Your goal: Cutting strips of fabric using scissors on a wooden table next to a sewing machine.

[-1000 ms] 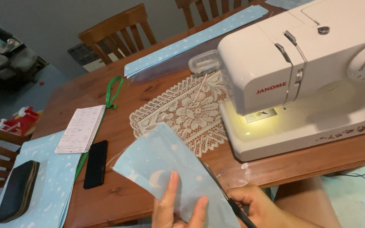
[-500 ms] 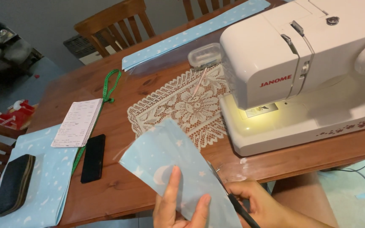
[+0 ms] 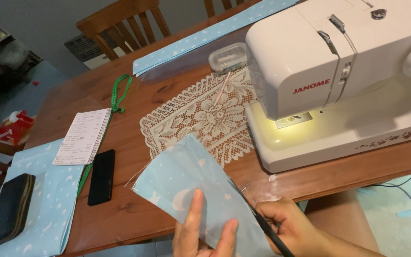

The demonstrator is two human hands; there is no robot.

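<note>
Your left hand [image 3: 204, 228] pinches the light blue fabric piece [image 3: 200, 183], printed with moons and stars, fingers laid flat on its face at the lower end. Your right hand [image 3: 293, 226] is closed around dark scissors [image 3: 262, 226] whose blades run along the fabric's right edge. The fabric hangs just in front of the white sewing machine [image 3: 338, 81], down and to its left, over the near edge of the wooden table [image 3: 134, 214].

Just left of the machine's base lies a cream lace doily [image 3: 200, 116], with a slim white tool [image 3: 222, 88] resting on it. Behind the doily, near the machine's back left corner, sits a small clear plastic box [image 3: 228, 57], and beyond that a long strip of blue fabric [image 3: 205, 35]. Well to the machine's left lie a spiral notebook [image 3: 83, 135], a green measuring tape [image 3: 117, 95], a black phone [image 3: 102, 177], a folded blue cloth [image 3: 48, 200] and a dark case [image 3: 10, 208] on that cloth
</note>
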